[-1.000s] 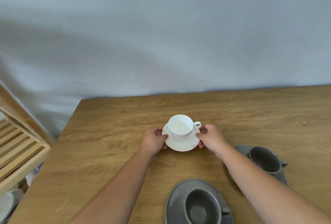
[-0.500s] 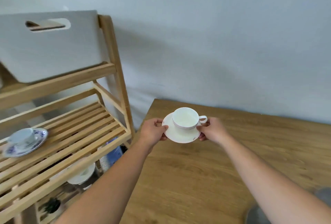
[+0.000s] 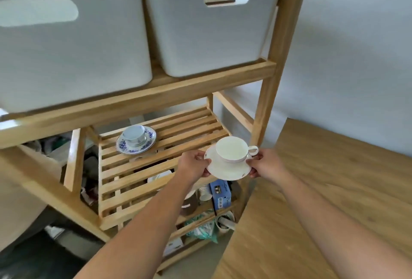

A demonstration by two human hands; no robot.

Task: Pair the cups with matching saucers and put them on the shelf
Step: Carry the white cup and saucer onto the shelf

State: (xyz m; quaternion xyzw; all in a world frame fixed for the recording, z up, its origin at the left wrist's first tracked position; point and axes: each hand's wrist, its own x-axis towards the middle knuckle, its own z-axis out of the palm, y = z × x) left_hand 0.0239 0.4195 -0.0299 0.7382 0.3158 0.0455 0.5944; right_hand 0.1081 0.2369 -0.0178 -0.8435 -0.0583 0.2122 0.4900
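There is just one camera, worn on the person's head. It looks forward and down, and the two bare arms reach out from the bottom of the picture. The wooden shelf (image 3: 156,145) is close and fills the left and middle. A corner of the desk (image 3: 334,189) shows on the right.

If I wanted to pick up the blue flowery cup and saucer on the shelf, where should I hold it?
Probably grip the blue floral saucer by its rim on two opposite sides, coming from the open front of the slatted shelf. The rim sticks out past the cup, which only sits loosely on top.
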